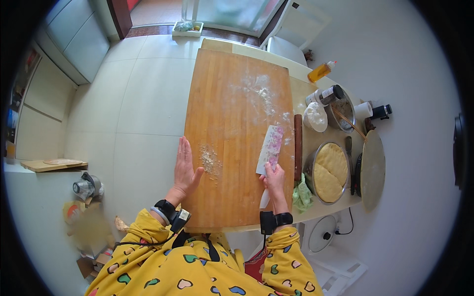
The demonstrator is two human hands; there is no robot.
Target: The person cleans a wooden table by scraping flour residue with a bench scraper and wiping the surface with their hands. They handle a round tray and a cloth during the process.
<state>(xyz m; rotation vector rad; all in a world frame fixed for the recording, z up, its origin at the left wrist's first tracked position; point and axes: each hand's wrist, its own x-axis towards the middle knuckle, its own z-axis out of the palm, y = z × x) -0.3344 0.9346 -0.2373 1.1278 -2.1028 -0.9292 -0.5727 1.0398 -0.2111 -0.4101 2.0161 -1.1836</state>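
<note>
My right hand [274, 179] grips a cleaver [271, 146] with a pink floral pattern on its pale blade. The white handle end sticks out below my fist. The blade points away from me over the right part of a wooden cutting board [229, 118]. At the board's left edge is my left hand [185, 168], flat and holding nothing, its thumb spread from the straight fingers. Just right of it lies a small heap of floury crumbs [209, 160]. Farther up the board, loose white flour [264, 95] is scattered.
Right of the board lie a dark rolling pin [298, 148], a metal bowl of yellow dough [330, 172] and a green cloth [303, 194]. Beyond them stand a bowl of flour [315, 117], a metal pot [347, 114] with chopsticks [348, 122], jars [331, 95] and an oil bottle [319, 73].
</note>
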